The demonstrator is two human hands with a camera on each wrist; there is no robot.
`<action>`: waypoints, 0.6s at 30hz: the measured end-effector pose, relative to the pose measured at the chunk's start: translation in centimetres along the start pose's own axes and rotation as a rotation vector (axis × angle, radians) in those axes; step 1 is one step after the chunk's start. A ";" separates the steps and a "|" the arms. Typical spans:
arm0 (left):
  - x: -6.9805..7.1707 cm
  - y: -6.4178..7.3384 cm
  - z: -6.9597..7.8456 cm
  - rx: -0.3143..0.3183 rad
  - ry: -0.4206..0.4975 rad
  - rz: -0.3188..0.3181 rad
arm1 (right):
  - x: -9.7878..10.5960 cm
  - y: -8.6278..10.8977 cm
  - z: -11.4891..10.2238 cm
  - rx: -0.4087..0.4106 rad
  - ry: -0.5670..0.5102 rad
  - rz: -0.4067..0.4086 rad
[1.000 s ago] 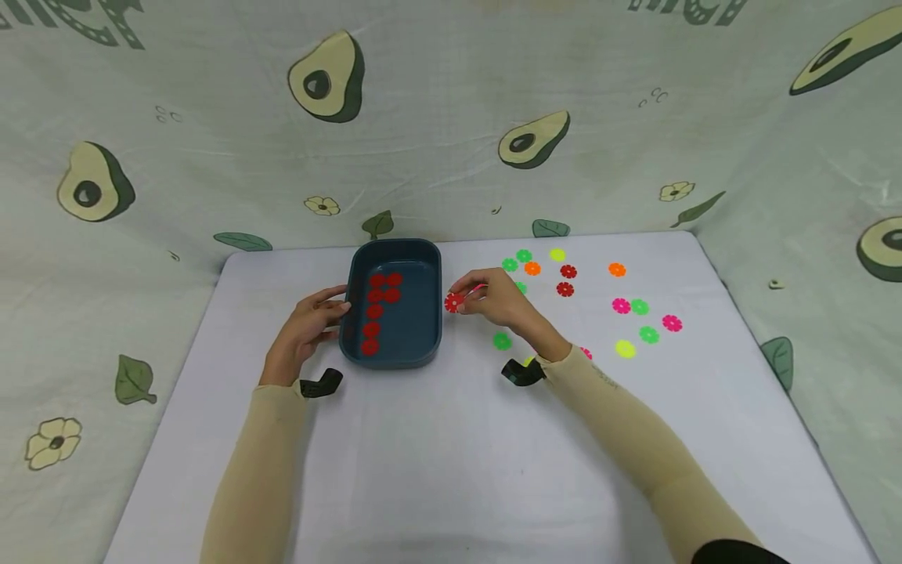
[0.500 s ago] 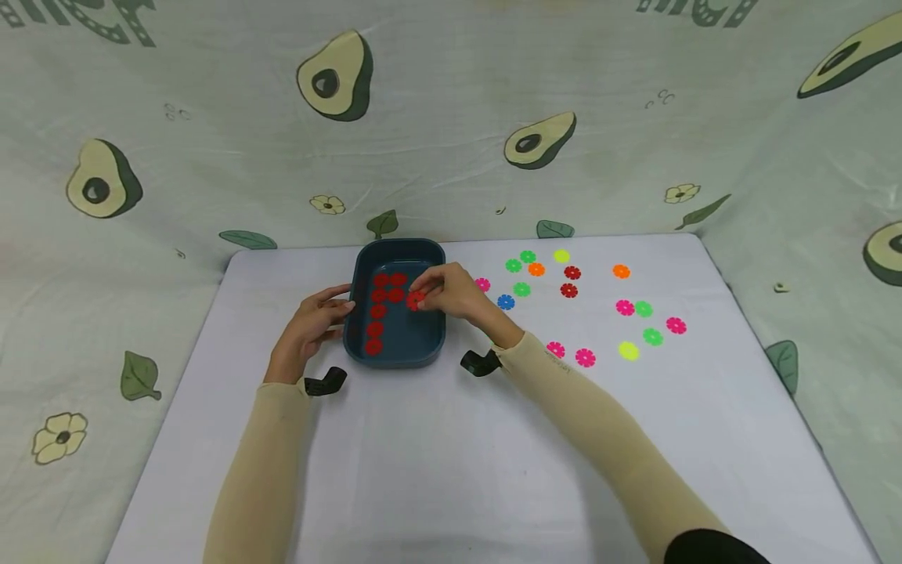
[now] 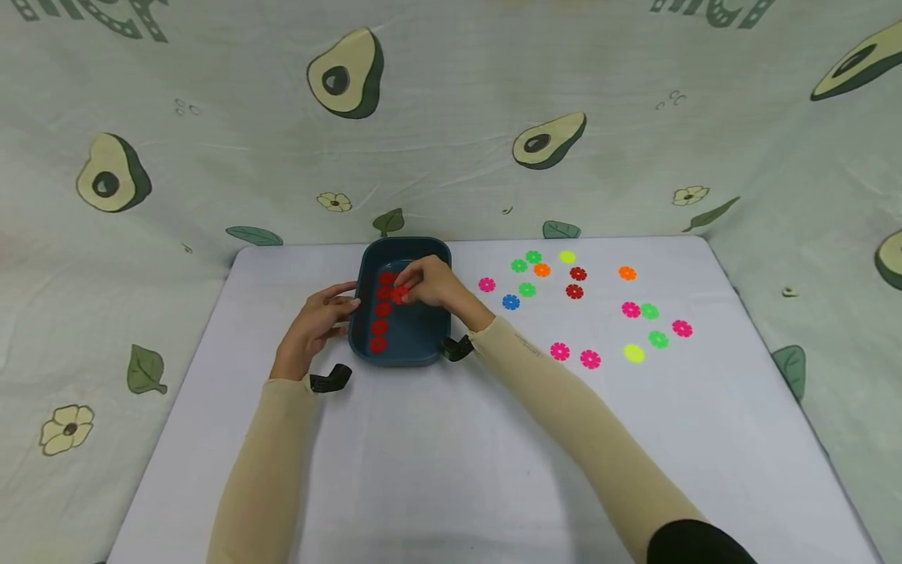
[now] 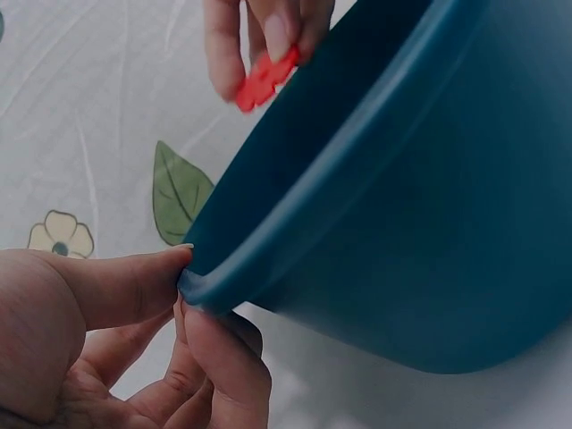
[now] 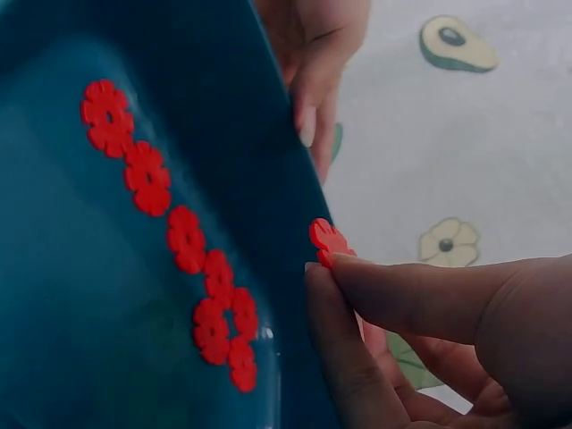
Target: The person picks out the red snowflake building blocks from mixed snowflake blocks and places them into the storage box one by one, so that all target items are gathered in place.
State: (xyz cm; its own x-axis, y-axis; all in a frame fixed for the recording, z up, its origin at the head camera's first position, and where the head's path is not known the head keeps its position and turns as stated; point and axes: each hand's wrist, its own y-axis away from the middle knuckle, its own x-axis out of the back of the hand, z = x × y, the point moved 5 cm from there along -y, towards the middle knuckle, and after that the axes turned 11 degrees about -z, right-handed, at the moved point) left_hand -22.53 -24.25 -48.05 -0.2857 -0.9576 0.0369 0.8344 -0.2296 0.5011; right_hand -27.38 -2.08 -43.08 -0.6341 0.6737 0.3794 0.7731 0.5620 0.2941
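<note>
A dark blue rectangular tray sits at the back of the white table, left of centre. My left hand pinches its left rim, thumb above and fingers below in the left wrist view. Over the tray, my right hand holds a red flower-shaped plastic disc between thumb and index finger. The held disc is raised off the tray floor in the left wrist view. Several red flower-shaped discs lie inside along the left side, some touching one another.
Loose flower discs are spread on the table right of the tray: green, pink, yellow, orange, dark red and blue. An avocado-print cloth rises behind the table.
My right hand has carried the red disc leftward, from beside the tray's right rim to over the discs inside. The left hand keeps its hold on the rim. The head view has shifted slightly.
</note>
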 end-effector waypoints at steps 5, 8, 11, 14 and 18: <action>0.1 0.0 0.0 -0.001 0.005 0.000 | -0.3 -1.2 0.5 -0.059 0.008 0.009; 0.1 0.0 -0.1 -0.004 0.010 -0.002 | -0.5 -1.8 0.9 -0.088 0.008 0.011; 0.1 0.0 0.0 -0.005 0.011 -0.001 | -0.6 -2.4 1.3 -0.121 0.019 0.002; 0.1 0.1 0.1 -0.004 0.009 0.000 | -0.7 -3.1 1.6 -0.162 0.072 -0.010; 0.0 0.1 0.1 0.003 0.013 0.002 | -0.7 -3.8 1.7 -0.197 0.144 -0.025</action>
State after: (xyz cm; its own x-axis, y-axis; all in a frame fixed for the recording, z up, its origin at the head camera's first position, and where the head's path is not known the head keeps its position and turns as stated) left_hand -22.49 -24.30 -47.93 -0.2776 -0.9603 0.0270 0.8337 -0.2269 0.5035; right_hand -29.92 -3.87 -45.94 -0.6554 0.5771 0.4872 0.7541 0.4640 0.4647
